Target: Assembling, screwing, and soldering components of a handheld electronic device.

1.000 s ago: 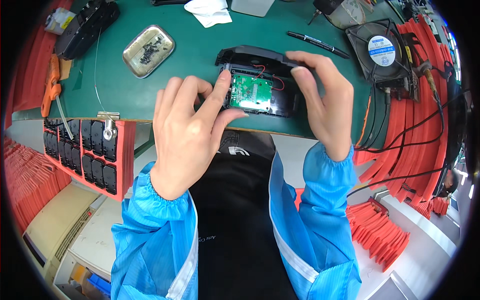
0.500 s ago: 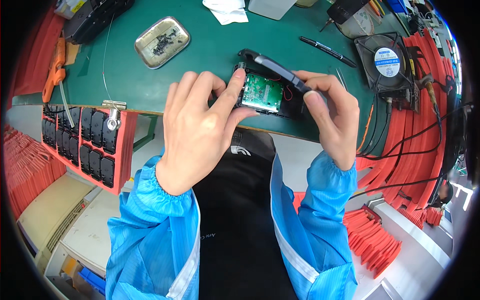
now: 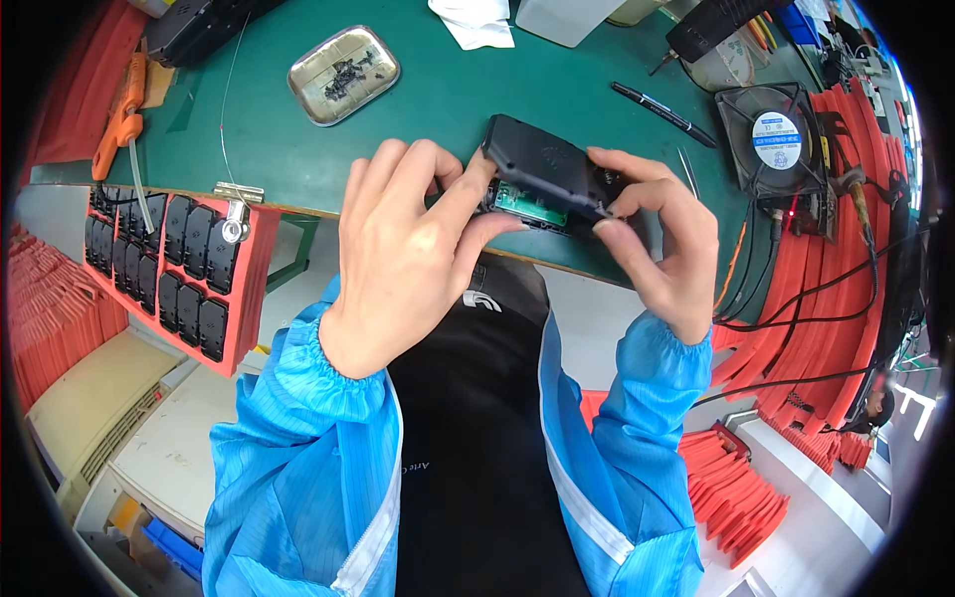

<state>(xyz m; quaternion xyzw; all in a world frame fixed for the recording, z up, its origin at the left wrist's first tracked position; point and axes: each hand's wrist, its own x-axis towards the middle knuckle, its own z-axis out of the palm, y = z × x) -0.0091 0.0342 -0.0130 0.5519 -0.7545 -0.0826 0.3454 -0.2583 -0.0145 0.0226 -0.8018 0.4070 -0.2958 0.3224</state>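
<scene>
Black plastic device housing (image 3: 549, 164) held above the near edge of the green work mat (image 3: 438, 99), tilted, with a green circuit board (image 3: 529, 204) exposed beneath its lifted cover. Left hand (image 3: 408, 249) closed on the housing's left end, thumb and fingertips pinching at the board edge, palm turned down. Right hand (image 3: 662, 244) closed on the right end, fingers curled over the top, thumb pressed under the lower rim. Blue sleeves (image 3: 298, 448) entering from the lower edge. Behind, on the mat: a metal tray (image 3: 343, 75) with small dark parts, well apart to the left; a black pen (image 3: 662, 107) near the right. Small black fan (image 3: 776, 139) just right of the mat, beside red cables (image 3: 846, 259). Red rack (image 3: 249, 289) of black parts (image 3: 189, 259) below the table edge, left.
</scene>
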